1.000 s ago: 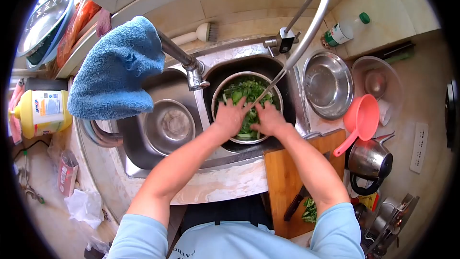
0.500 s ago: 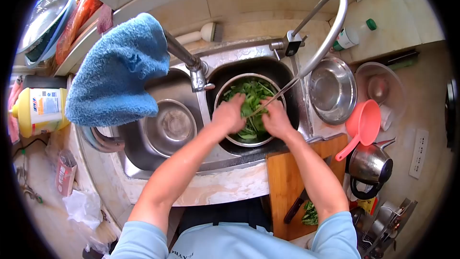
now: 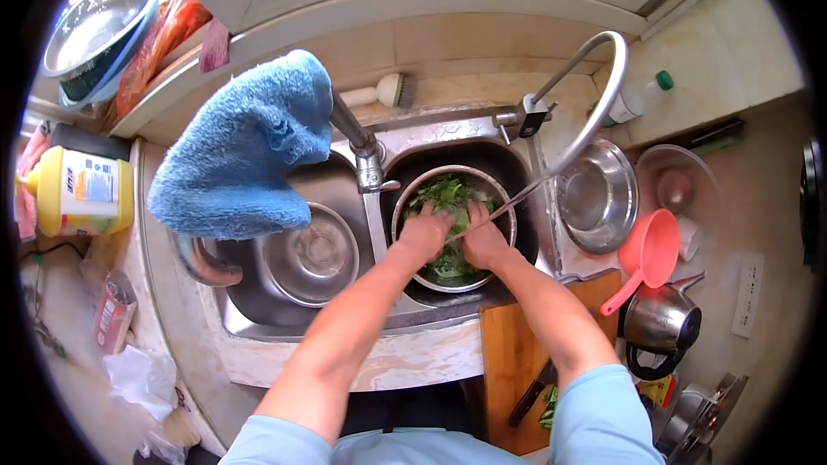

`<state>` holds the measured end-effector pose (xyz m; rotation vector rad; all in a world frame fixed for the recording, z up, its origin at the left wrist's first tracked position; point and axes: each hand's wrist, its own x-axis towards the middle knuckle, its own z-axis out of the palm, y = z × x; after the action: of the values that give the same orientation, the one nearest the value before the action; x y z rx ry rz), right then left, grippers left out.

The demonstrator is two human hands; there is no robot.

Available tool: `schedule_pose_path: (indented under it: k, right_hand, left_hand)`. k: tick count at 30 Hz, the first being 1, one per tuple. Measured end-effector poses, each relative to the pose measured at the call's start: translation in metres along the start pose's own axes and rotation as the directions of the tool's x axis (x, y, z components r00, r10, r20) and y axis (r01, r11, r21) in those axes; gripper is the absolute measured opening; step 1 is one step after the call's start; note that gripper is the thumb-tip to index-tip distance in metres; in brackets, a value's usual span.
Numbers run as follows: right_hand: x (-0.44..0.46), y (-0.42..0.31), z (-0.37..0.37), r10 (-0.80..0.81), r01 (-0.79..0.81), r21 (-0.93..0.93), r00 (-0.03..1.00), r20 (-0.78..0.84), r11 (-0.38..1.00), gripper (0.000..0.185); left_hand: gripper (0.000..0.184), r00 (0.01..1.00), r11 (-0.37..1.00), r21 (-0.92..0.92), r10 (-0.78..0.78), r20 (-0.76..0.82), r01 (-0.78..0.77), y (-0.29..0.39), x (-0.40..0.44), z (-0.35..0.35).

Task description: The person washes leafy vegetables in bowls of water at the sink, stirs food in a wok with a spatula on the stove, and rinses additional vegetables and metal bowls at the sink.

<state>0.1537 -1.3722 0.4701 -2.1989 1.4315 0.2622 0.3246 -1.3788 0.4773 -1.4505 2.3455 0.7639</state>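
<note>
A round metal basin (image 3: 399, 250) stands in the right-hand sink bowl, with wet leafy greens (image 3: 450, 195) in it. My left hand (image 3: 425, 232) is down in the left part of the greens, its fingers curled into the leaves. Close beside it, my right hand (image 3: 484, 237) grips leaves at the right; its fingertips are partly hidden among them. From the end of the curved spout (image 3: 617, 77), what looks like a thin stream of water slants down between my hands.
A blue towel (image 3: 245, 151) drapes over the faucet (image 3: 369, 174) at left. Another metal basin (image 3: 312, 250) sits in the left sink bowl. A steel bowl (image 3: 596, 198), pink ladle (image 3: 652, 245) and kettle (image 3: 662, 314) stand right. A cutting board (image 3: 508, 344) holds a knife (image 3: 527, 400).
Both hands have come closer together and pushed down into the greens, turning the leaves toward the far side of the basin. The whole view has shifted, with the sink now lower in it.
</note>
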Motion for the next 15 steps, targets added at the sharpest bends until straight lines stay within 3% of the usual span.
schedule_pose_path:
  k: [1,4,5,7,8,9,10,12,15]
  right_hand:
    - [0.001,0.006,-0.008,-0.041,0.054,0.174,0.996,-0.08,0.983,0.049]
    - [-0.01,0.006,-0.035,0.078,-0.041,0.177,0.974,-0.212,0.983,0.049]
    - [-0.009,0.011,-0.025,0.005,0.021,0.09,0.959,-0.283,0.996,0.055]
    - [0.004,0.01,-0.003,-0.043,0.034,-0.035,0.96,-0.277,0.999,0.064]
    - [0.007,0.011,0.01,-0.07,0.048,-0.093,0.963,-0.259,0.995,0.069]
    - [0.009,0.012,0.004,-0.088,0.067,-0.125,0.982,-0.168,0.99,0.076]
    - [0.012,0.009,-0.006,-0.041,0.041,-0.174,0.999,0.0,0.984,0.077]
    - [0.022,0.023,0.023,-0.081,0.071,-0.225,0.996,-0.035,0.972,0.069]
    - [0.031,0.019,0.006,0.04,-0.046,-0.099,0.997,-0.059,0.994,0.049]
  left_hand:
    - [0.049,1.0,0.981,-0.194,-0.023,-0.02,0.018,-0.007,-0.004,-0.009]
    - [0.058,0.922,0.978,-0.209,-0.098,-0.375,0.019,-0.009,-0.012,-0.015]
    - [0.071,0.939,0.972,-0.232,-0.122,-0.322,0.047,-0.005,-0.009,-0.015]
    - [0.081,0.916,0.997,-0.079,-0.025,-0.401,-0.008,0.006,0.004,-0.014]
    - [0.086,0.904,1.0,-0.009,0.018,-0.427,-0.024,0.009,0.01,-0.006]
    - [0.09,0.934,0.997,-0.073,0.005,-0.357,-0.033,0.001,0.022,0.01]
    - [0.089,0.964,0.996,-0.092,-0.026,-0.265,0.001,0.002,0.024,0.008]
    - [0.076,0.929,0.997,-0.071,-0.013,-0.37,-0.014,0.002,0.032,0.033]
    - [0.06,0.952,0.986,-0.155,0.012,-0.307,-0.063,-0.01,0.041,0.015]
